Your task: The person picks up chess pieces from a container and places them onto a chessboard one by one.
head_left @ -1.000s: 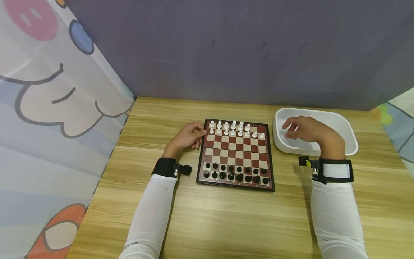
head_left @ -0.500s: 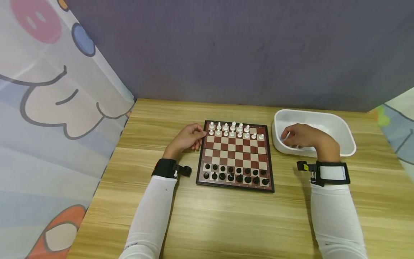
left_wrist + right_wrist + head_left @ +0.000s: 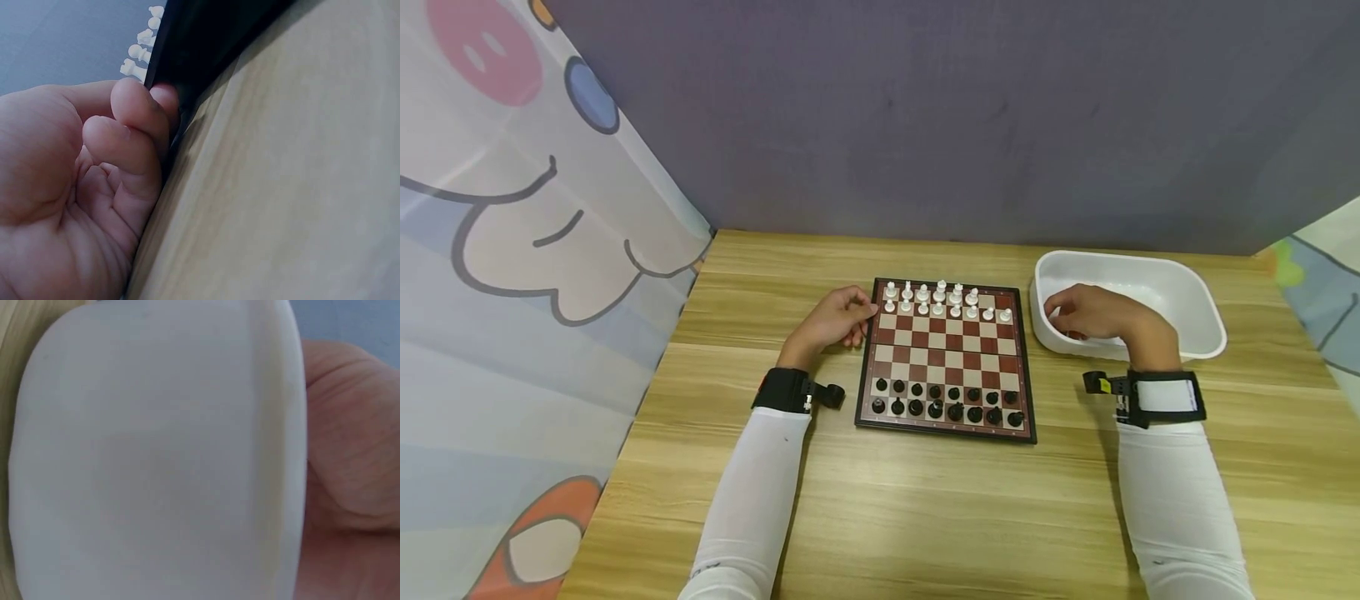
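A folding chessboard [image 3: 946,337] lies on the wooden table. White chess pieces [image 3: 939,293] stand in two rows at its far side; the back row runs from the left corner most of the way across. Black chess pieces [image 3: 954,408] fill two rows on the near side. My left hand [image 3: 835,318] holds the board's left edge, its curled fingers [image 3: 134,150] right at the dark rim in the left wrist view. My right hand [image 3: 1101,317] reaches down inside a white plastic bin [image 3: 1198,300]. The bin's wall hides its fingertips in the right wrist view; I cannot tell what they hold.
The wooden table [image 3: 895,517] extends toward me and to both sides. A dark grey wall panel [image 3: 925,125] rises behind it. A cartoon-print curtain [image 3: 512,333] hangs along the left, with another printed sheet [image 3: 1322,283] at the right.
My right hand has lowered into the bin and shifted slightly left, its fingers going deeper near the left wall. The left hand stays at the board's edge; the pieces have not moved.
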The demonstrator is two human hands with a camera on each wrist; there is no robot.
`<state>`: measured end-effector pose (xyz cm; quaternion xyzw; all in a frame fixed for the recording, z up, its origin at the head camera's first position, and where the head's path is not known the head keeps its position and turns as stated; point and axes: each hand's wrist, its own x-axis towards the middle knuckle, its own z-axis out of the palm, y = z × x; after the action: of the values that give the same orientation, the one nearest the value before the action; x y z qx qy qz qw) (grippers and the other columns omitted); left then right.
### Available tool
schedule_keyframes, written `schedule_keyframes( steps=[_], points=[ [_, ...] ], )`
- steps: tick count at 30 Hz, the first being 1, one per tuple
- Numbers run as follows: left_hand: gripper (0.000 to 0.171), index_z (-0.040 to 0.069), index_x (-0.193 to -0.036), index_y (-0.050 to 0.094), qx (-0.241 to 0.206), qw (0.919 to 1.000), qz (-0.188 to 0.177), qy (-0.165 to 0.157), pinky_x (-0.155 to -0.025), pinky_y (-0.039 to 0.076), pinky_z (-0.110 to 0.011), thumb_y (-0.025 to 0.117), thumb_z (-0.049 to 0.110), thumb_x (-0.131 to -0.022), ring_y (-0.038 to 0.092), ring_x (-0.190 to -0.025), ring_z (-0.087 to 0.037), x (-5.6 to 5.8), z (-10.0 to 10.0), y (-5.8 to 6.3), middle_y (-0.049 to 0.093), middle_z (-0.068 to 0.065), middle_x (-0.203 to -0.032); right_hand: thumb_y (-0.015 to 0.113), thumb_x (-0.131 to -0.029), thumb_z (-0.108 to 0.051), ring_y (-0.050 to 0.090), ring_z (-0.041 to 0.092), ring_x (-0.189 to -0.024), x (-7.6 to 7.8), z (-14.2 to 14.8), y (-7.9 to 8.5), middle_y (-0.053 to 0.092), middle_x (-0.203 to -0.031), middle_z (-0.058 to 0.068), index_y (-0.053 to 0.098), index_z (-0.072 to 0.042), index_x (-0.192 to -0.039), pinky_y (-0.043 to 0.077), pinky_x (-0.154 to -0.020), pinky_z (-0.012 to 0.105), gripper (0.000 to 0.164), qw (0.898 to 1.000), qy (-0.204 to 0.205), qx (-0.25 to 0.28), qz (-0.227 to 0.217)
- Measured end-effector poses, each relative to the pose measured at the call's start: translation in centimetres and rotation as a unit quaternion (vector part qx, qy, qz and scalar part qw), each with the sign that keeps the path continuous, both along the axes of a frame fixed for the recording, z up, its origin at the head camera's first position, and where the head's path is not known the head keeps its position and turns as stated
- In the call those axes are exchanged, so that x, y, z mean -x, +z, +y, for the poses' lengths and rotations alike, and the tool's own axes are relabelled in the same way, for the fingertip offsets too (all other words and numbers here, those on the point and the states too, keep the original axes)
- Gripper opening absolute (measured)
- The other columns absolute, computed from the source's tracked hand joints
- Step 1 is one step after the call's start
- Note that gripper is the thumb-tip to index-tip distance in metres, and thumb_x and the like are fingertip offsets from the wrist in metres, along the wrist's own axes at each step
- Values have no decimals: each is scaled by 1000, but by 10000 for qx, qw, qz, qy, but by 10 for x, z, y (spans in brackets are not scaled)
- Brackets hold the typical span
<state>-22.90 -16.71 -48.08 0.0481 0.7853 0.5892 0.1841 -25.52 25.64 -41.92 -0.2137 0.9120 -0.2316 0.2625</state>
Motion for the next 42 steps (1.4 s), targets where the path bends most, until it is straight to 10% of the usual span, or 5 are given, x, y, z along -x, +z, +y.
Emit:
schedule_keyframes(
  steps=[11, 42],
  points=[
    [15, 3, -108, 58, -6, 10000, 39, -19, -41, 43, -21, 58, 18, -105, 53, -47, -13, 0, 0, -1, 60, -6, -70, 49, -92, 3, 42, 10, -56, -1, 2, 1, 43, -61, -5, 62, -12, -79, 35, -55, 26, 24, 9997, 165, 123, -141],
    [15, 3, -108, 58, -22, 10000, -21, -15, -42, 44, -21, 59, 18, -105, 54, -47, -12, 2, 0, -1, 59, -5, -69, 59, -98, -4, 66, 19, -89, -1, 7, 13, 74, -96, 10, 75, -5, -108, 51, -72, 31, 20, 9968, -545, 258, 515]
  ],
)
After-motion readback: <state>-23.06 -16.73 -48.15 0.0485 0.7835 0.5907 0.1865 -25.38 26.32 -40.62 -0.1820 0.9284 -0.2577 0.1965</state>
